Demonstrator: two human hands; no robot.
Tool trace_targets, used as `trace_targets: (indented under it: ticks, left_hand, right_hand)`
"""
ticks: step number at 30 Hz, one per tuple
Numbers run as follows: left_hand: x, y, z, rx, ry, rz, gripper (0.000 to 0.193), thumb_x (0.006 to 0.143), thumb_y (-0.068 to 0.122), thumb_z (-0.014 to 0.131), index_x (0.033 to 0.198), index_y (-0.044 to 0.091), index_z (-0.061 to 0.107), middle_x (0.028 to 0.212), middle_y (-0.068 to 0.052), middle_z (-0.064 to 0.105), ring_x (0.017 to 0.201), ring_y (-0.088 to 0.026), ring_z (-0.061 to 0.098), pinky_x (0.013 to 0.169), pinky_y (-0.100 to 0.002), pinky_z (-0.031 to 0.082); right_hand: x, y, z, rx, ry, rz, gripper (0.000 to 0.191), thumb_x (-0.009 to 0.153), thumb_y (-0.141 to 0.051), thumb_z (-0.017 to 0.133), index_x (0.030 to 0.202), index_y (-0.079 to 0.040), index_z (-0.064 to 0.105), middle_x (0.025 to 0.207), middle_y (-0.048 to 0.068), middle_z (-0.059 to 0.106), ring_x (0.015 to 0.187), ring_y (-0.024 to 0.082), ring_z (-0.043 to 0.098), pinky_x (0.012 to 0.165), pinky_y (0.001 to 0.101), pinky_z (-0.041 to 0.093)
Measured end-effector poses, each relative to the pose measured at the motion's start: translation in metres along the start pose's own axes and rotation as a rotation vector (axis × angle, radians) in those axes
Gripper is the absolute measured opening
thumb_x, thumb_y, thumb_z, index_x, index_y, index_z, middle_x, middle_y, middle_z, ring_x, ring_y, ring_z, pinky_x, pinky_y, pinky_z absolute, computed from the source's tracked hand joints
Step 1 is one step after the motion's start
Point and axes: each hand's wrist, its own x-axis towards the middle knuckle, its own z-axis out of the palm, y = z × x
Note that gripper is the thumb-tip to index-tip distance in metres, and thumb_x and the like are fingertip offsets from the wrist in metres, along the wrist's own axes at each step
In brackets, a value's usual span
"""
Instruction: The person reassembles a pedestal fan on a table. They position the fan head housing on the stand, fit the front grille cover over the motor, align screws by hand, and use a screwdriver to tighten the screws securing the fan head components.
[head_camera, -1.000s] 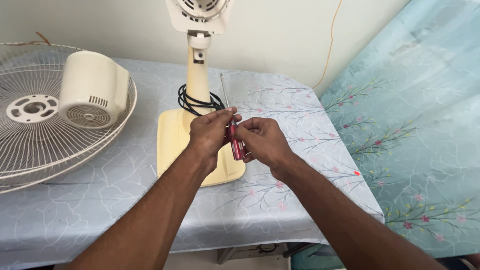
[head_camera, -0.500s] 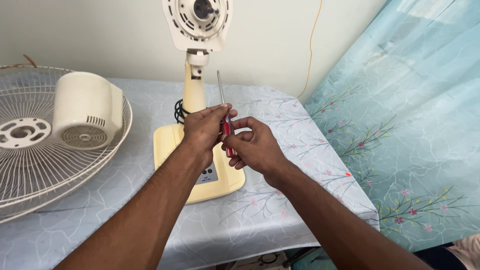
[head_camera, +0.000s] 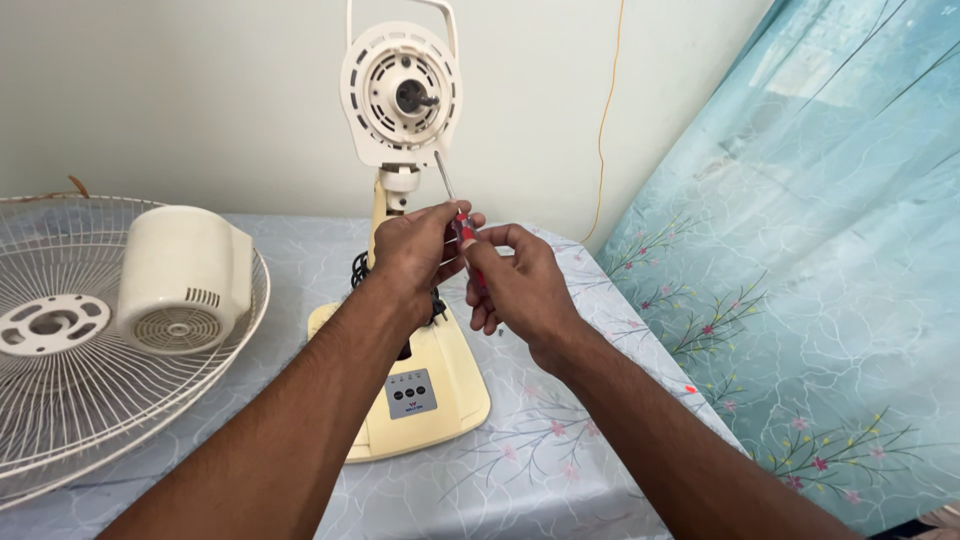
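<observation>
The screwdriver (head_camera: 458, 225), with a red handle and a thin metal shaft, is held up over the counter (head_camera: 560, 440) between both hands, its shaft slanting up and to the left so that the tip sits just below the cream motor housing (head_camera: 402, 95) of the pedestal fan. The left hand (head_camera: 415, 250) is curled around the upper part of the red handle, thumb and fingertips pinching it where the shaft begins. The right hand (head_camera: 515, 285) is clenched around the lower part of the handle, fingers wrapped and knuckles facing the camera; most of the handle is hidden inside the two grips. The motor housing stands bare, its round vented face and short central spindle (head_camera: 418, 98) exposed, on a cream neck that drops to the flat fan base (head_camera: 425, 395), which lies on the counter and carries a small grey button panel. A coil of black power cord (head_camera: 358, 270) lies behind the base, partly hidden by the left wrist. To the left, a white wire fan guard (head_camera: 60, 400) rests on the counter with a cream rear motor cover (head_camera: 185, 280) sitting in it. The counter wears a pale blue cloth with a floral print. A light blue flowered curtain (head_camera: 800, 280) hangs to the right, and a thin orange cable (head_camera: 605, 130) runs down the wall.
</observation>
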Motion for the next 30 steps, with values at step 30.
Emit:
trace_targets:
  ticks: [30]
  left_hand:
    - [0.022, 0.050, 0.012, -0.064, -0.068, 0.060, 0.018, 0.095, 0.021, 0.061, 0.098, 0.011, 0.076, 0.094, -0.002, 0.080, 0.073, -0.007, 0.067, 0.068, -0.025, 0.057]
  right_hand:
    - [0.023, -0.055, 0.016, -0.131, 0.221, -0.135, 0.038, 0.093, -0.030, 0.061, 0.110, 0.003, 0.056, 0.057, 0.005, 0.058, 0.037, 0.015, 0.051, 0.034, 0.0312, 0.038]
